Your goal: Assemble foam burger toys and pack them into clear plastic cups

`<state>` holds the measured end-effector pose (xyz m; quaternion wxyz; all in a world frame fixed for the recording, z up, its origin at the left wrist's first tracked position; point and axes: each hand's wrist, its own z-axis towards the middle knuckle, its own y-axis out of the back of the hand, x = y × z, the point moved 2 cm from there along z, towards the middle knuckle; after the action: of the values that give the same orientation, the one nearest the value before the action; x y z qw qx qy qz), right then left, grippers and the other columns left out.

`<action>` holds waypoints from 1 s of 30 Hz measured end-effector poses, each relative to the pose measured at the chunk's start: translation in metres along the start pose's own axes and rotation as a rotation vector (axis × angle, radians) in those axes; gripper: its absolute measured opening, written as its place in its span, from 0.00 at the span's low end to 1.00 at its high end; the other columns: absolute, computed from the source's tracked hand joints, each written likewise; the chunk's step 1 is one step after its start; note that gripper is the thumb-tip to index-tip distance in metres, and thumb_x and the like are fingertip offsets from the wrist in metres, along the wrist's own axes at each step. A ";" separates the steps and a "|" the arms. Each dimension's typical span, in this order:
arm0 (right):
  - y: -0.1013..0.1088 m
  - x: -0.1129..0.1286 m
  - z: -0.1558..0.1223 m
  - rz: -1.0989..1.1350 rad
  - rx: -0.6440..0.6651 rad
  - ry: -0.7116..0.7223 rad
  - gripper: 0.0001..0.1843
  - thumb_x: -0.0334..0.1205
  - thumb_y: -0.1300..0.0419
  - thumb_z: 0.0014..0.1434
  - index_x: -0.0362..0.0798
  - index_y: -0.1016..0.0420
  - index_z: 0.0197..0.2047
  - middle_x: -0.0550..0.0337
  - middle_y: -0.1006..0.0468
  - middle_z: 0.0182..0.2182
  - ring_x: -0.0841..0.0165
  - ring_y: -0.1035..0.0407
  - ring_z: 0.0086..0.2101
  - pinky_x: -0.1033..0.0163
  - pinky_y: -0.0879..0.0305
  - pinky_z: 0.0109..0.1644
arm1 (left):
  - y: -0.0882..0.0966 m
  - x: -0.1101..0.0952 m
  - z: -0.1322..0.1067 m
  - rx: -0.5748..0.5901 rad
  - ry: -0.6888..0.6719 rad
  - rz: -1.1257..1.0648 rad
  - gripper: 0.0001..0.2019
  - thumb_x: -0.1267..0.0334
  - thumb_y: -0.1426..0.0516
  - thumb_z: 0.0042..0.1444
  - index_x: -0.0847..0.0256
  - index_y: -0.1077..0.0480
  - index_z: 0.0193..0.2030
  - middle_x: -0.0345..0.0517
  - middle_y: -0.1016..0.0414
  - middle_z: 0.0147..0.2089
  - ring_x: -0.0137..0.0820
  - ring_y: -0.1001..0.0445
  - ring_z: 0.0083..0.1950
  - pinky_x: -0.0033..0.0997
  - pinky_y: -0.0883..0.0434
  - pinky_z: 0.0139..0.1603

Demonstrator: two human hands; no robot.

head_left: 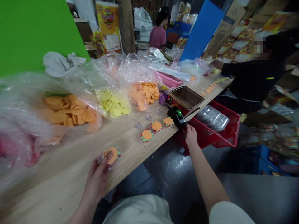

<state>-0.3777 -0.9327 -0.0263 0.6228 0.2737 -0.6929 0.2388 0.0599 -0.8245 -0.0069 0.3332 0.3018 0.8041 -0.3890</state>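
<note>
My left hand [97,177] rests on the wooden table [70,186] and pinches a small round foam piece [111,155], orange on top with a green and red rim. My right hand [191,135] reaches out to the table's edge, fingers curled at the end of a black tape dispenser [178,117] with a green roll. Three more orange round pieces [156,126] lie in a row between my hands, with small clear pieces beside them.
Clear plastic bags hold orange discs [70,112], yellow discs [115,104] and more orange discs [144,91]. A brown tray [187,97] sits past the dispenser, a red crate [217,124] below the edge. A person in black works at the far right; another stands behind.
</note>
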 end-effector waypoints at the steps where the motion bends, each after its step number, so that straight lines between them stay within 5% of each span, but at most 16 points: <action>1: -0.004 -0.004 -0.004 -0.016 -0.048 0.013 0.11 0.45 0.44 0.55 0.45 0.34 0.33 0.63 0.30 0.34 0.73 0.33 0.34 0.64 0.32 0.37 | -0.002 -0.002 -0.002 0.006 -0.007 -0.011 0.16 0.64 0.35 0.41 0.58 0.32 0.37 0.37 0.27 0.40 0.23 0.28 0.34 0.18 0.31 0.28; 5: -0.023 -0.008 -0.038 -0.104 -0.078 0.044 0.12 0.46 0.49 0.58 0.44 0.35 0.34 0.61 0.30 0.30 0.72 0.34 0.28 0.64 0.35 0.31 | -0.002 -0.012 -0.011 0.015 -0.059 -0.063 0.14 0.63 0.36 0.44 0.60 0.33 0.38 0.39 0.27 0.41 0.23 0.28 0.37 0.19 0.32 0.33; 9: -0.050 0.000 -0.119 -0.178 0.083 0.119 0.12 0.48 0.46 0.54 0.47 0.35 0.33 0.62 0.30 0.27 0.71 0.35 0.26 0.64 0.37 0.31 | 0.004 -0.025 -0.021 0.039 -0.097 -0.069 0.15 0.61 0.38 0.47 0.58 0.34 0.42 0.41 0.28 0.45 0.26 0.28 0.41 0.24 0.32 0.38; 14: -0.099 0.023 -0.264 -0.241 0.802 0.250 0.10 0.44 0.42 0.53 0.46 0.31 0.36 0.60 0.27 0.28 0.70 0.32 0.29 0.63 0.35 0.35 | 0.008 -0.042 -0.039 0.024 -0.150 -0.111 0.15 0.62 0.40 0.49 0.57 0.37 0.43 0.42 0.29 0.45 0.28 0.28 0.42 0.30 0.32 0.42; 17: -0.124 0.031 -0.318 -0.196 1.089 0.215 0.18 0.41 0.44 0.55 0.49 0.35 0.50 0.63 0.28 0.27 0.71 0.32 0.29 0.64 0.35 0.35 | 0.012 -0.052 -0.049 0.066 -0.171 -0.127 0.14 0.62 0.41 0.51 0.58 0.37 0.44 0.44 0.29 0.46 0.29 0.27 0.42 0.33 0.31 0.44; 20: -0.138 0.034 -0.337 -0.168 1.197 0.236 0.28 0.38 0.45 0.56 0.52 0.46 0.59 0.66 0.29 0.25 0.72 0.33 0.29 0.65 0.36 0.35 | 0.019 -0.060 -0.057 0.098 -0.194 -0.140 0.14 0.62 0.42 0.51 0.58 0.37 0.45 0.45 0.29 0.46 0.31 0.27 0.42 0.33 0.31 0.43; 24: -0.141 0.036 -0.345 -0.160 1.222 0.230 0.29 0.37 0.45 0.56 0.53 0.48 0.60 0.66 0.28 0.26 0.71 0.33 0.30 0.63 0.36 0.37 | 0.030 -0.063 -0.061 0.077 -0.212 -0.162 0.15 0.62 0.42 0.52 0.58 0.38 0.46 0.45 0.29 0.47 0.30 0.28 0.43 0.32 0.32 0.43; 30: -0.146 0.036 -0.356 -0.106 1.208 0.047 0.32 0.39 0.44 0.56 0.52 0.53 0.61 0.67 0.31 0.24 0.71 0.34 0.28 0.63 0.36 0.36 | 0.034 -0.058 -0.063 0.072 -0.223 -0.167 0.14 0.63 0.42 0.51 0.58 0.37 0.45 0.43 0.29 0.46 0.29 0.29 0.44 0.32 0.33 0.45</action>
<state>-0.0207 -0.8038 0.0468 0.3834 0.6076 -0.4063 0.5646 0.1005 -0.7677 0.0533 0.3760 0.2002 0.7701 -0.4749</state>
